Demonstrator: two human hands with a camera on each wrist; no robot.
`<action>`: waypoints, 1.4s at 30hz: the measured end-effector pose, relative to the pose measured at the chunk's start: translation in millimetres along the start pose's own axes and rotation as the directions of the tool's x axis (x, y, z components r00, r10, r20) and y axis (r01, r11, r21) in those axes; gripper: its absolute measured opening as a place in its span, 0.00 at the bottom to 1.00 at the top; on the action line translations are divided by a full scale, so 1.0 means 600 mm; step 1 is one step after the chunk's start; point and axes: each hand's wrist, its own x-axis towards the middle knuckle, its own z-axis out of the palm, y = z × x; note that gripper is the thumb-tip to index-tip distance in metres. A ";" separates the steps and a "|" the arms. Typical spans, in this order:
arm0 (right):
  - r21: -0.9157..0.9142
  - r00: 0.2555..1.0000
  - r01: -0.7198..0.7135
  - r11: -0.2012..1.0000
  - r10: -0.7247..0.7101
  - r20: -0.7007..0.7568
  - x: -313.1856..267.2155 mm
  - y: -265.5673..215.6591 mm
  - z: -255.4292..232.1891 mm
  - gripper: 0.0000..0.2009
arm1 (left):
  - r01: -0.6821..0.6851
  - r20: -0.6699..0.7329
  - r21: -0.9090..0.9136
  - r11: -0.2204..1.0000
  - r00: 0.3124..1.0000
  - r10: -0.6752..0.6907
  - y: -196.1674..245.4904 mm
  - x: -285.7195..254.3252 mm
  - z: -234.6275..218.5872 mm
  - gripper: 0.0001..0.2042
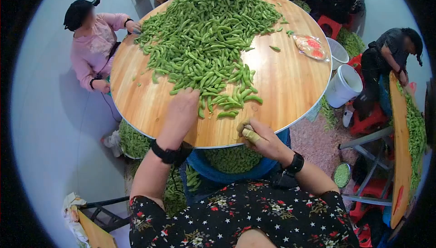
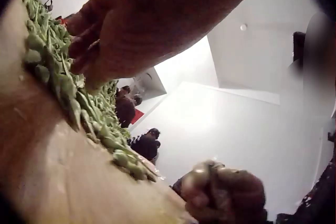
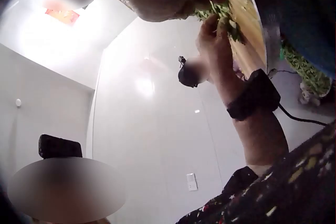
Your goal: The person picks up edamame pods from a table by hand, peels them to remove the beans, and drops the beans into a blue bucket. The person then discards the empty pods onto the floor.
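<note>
Green soybean pods [image 1: 213,43] lie in a large heap on the round wooden table [image 1: 290,96]. My left hand [image 1: 184,107] reaches to the near edge of the heap, fingers down among the pods; their tips are mostly hidden in the head view. In the left wrist view, the left hand's fingers [image 2: 84,40] extend loosely over the pods. My right hand [image 1: 263,139] is at the table's near rim, its fingers curled in and its thumb wrapped in a yellowish covering. No pod shows in it. Several loose pods [image 1: 227,114] lie between the two hands.
A blue-rimmed tub [image 1: 213,177] of green contents stands below the near rim. A clear packet [image 1: 311,47] lies at the table's right, with white buckets [image 1: 344,86] beyond. A person in pink [image 1: 93,50] works at the left; another [image 1: 394,50] stands at a right-hand table.
</note>
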 end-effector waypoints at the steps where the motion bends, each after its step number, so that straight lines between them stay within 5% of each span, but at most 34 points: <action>1: 0.048 1.000 0.014 0.999 -0.014 0.019 -0.001 0.000 -0.002 0.12 | 0.025 0.080 0.095 0.995 0.996 -0.033 -0.002 0.005 0.011 0.08; 7: -0.027 0.995 -0.090 0.996 0.089 -0.043 -0.014 -0.017 -0.013 0.16 | 0.051 0.146 0.169 0.984 0.986 -0.076 -0.004 0.002 0.028 0.06; 12: -0.040 0.999 0.043 0.998 -0.043 0.024 -0.013 -0.008 -0.014 0.17 | 0.015 0.131 0.062 0.998 0.991 -0.023 0.010 -0.002 0.013 0.13; 14: -0.011 0.997 -0.012 1.000 0.012 0.074 -0.014 -0.013 -0.013 0.18 | 0.213 0.152 -0.415 0.885 0.975 -0.164 0.042 0.006 -0.008 0.15; 15: -0.006 0.998 -0.015 1.000 0.015 0.068 -0.015 -0.018 -0.009 0.18 | 0.211 0.157 -0.415 0.885 0.975 -0.158 0.047 0.005 -0.008 0.15; 17: 0.250 0.991 -0.110 0.962 0.088 0.099 -0.011 -0.030 0.004 0.18 | 0.322 0.267 -0.756 0.570 0.947 -0.181 0.059 -0.003 -0.003 0.11; 18: 0.249 0.992 -0.112 0.962 0.092 0.091 -0.008 -0.033 0.007 0.18 | 0.320 0.269 -0.759 0.567 0.947 -0.174 0.070 -0.008 0.000 0.11; 20: 0.350 0.992 -0.114 0.930 0.089 0.085 0.004 -0.036 0.012 0.16 | 0.449 0.417 -0.888 0.096 0.876 -0.241 0.094 -0.024 0.006 0.09; 21: 0.350 0.993 -0.113 0.930 0.090 0.080 0.008 -0.034 0.015 0.16 | 0.456 0.428 -0.885 0.093 0.875 -0.226 0.104 -0.034 0.010 0.08; 24: 0.399 0.994 -0.101 0.912 0.110 0.001 0.014 -0.029 0.018 0.13 | 0.340 0.260 -0.871 0.355 0.932 -0.254 0.139 -0.052 0.011 0.09; 27: 0.384 0.997 -0.064 0.921 0.076 -0.016 0.014 -0.027 0.018 0.11 | 0.265 0.172 -0.867 0.422 0.954 -0.246 0.147 -0.061 0.012 0.09; 34: 0.371 0.999 -0.020 0.929 0.034 -0.030 0.009 -0.031 0.018 0.10 | 0.324 0.234 -0.849 0.417 0.939 -0.252 0.151 -0.055 -0.003 0.11; 37: 0.371 0.999 -0.021 0.928 0.034 -0.029 0.007 -0.031 0.015 0.10 | 0.304 0.239 -0.795 0.525 0.952 -0.190 0.148 -0.056 -0.004 0.15; 39: 0.378 0.999 -0.021 0.926 0.032 -0.024 0.004 -0.033 0.015 0.10 | -0.004 -0.027 -0.683 0.730 0.999 -0.020 0.143 -0.059 0.005 0.18; 42: 0.357 1.000 0.016 0.934 -0.020 0.006 -0.011 -0.049 0.012 0.09 | -0.109 -0.029 -0.495 0.862 0.994 0.109 0.157 -0.081 -0.023 0.17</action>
